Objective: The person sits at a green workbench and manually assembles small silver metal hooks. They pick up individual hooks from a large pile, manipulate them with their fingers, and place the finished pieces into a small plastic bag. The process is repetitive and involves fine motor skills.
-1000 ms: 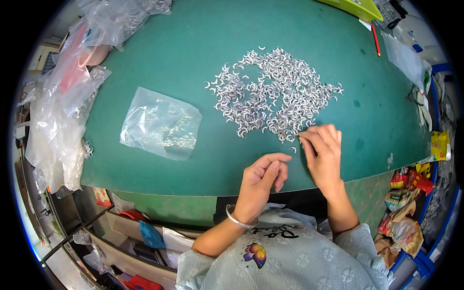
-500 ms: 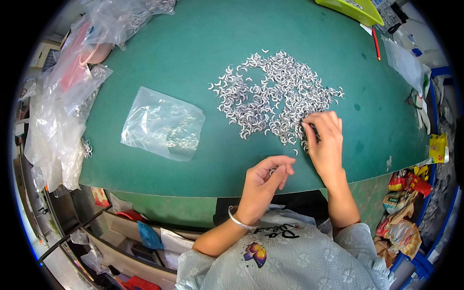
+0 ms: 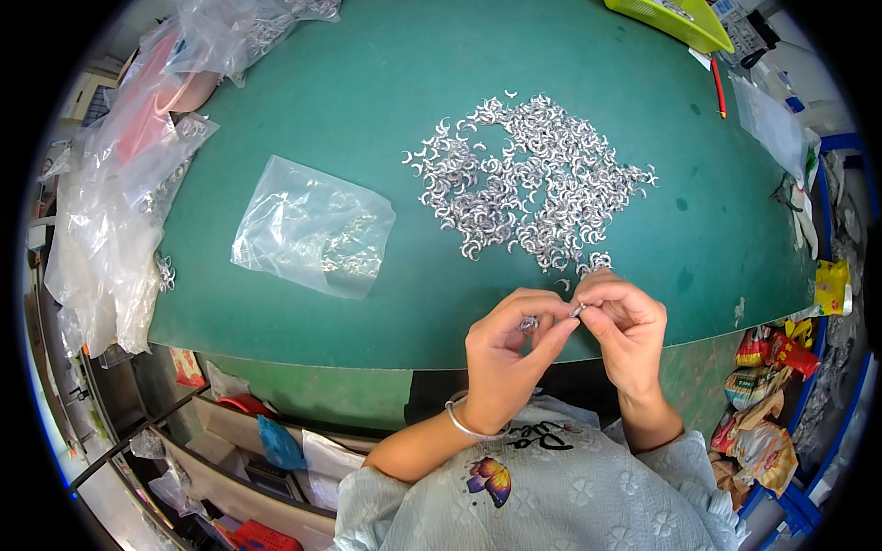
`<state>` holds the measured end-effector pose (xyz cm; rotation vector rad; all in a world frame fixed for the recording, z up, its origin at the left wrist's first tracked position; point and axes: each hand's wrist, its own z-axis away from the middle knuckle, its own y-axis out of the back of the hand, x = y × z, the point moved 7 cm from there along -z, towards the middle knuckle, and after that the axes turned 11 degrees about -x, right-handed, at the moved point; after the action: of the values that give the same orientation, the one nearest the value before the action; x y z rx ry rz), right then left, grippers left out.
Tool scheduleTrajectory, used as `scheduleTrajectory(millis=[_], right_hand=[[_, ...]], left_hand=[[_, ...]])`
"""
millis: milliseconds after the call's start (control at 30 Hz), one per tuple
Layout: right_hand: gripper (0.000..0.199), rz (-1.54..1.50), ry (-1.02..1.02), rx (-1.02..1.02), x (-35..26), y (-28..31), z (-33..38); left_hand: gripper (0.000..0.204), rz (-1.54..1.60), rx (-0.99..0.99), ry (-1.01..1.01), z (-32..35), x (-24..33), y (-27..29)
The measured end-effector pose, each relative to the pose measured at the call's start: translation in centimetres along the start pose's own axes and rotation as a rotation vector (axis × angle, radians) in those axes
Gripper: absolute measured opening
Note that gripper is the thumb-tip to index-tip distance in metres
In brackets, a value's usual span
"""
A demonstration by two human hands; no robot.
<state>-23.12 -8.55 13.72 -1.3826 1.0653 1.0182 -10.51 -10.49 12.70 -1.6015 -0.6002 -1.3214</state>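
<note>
A loose heap of small silvery crescent-shaped metal pieces (image 3: 556,170) lies on the green tabletop (image 3: 303,110). At its near edge my two hands meet, fingertips together. Between the thumb and finger of my right hand (image 3: 634,335) is one small curved metal piece (image 3: 577,310). My left hand (image 3: 510,354) pinches at the same piece from the other side. More silvery pieces (image 3: 528,323) show in the curl of my left hand's fingers. Left of the heap lies a flat clear plastic bag (image 3: 308,225) with some small shiny pieces inside.
Clear plastic bags (image 3: 106,248) and a pink basin (image 3: 191,94) crowd the table's left edge. A yellow-green basket (image 3: 675,20) stands at the far right, near a red pen-like stick (image 3: 718,87). Colourful packets (image 3: 763,395) are beyond the right edge.
My right hand has come back from the heap toward my body with a curved piece. My left hand has moved slightly right and its fingertips now meet the right hand's.
</note>
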Motion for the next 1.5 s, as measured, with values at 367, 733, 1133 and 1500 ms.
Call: scheduleTrajectory(millis=[367, 733, 1133, 1500], right_hand=[[0.013, 0.037, 0.051, -0.032, -1.1, -0.4, 0.5], [0.012, 0.098, 0.06, -0.055, -1.4, -0.8, 0.7], [0.007, 0.59, 0.067, -0.103, -2.3, -1.3, -0.2], [0.021, 1.182, 0.1, -0.003, 0.0, -1.7, -4.1]], left_hand=[[0.02, -0.097, -0.016, -0.1, 0.6, 1.7, -0.4], [0.016, -0.095, -0.037, -0.082, 0.7, 1.7, -0.3], [0.012, 0.772, -0.143, 0.47, 1.4, -3.6, -0.9], [0.008, 0.815, -0.072, 0.442, 1.4, -4.1, 0.2]])
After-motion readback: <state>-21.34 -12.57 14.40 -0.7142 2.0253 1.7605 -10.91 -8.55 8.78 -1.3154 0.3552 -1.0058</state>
